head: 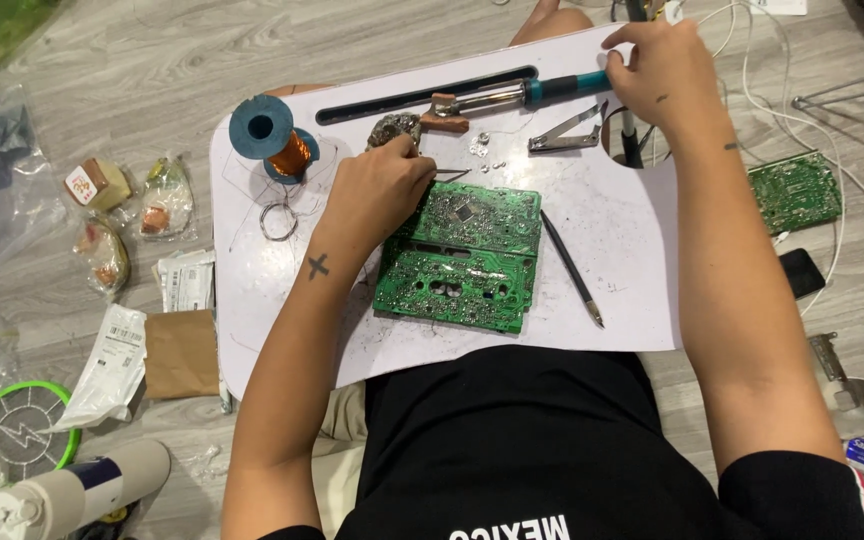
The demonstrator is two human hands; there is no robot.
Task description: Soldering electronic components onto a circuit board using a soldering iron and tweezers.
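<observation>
Green circuit board (462,255) lies flat mid-tabletop (642,300), long axis left-right. Left hand (377,190) rests on board's upper-left corner, grip pinched on thin tweezers (449,173) pointing right. Right hand (657,70), up-right of board, grip closed on soldering iron (512,95) handle; iron's tip points left, above board.

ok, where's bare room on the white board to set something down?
Bare patches on the white board: right of the black pen, and lower left between the wire loop and green circuit board. Crowded along the top: copper spool, soldering iron, clippers, both hands.
</observation>
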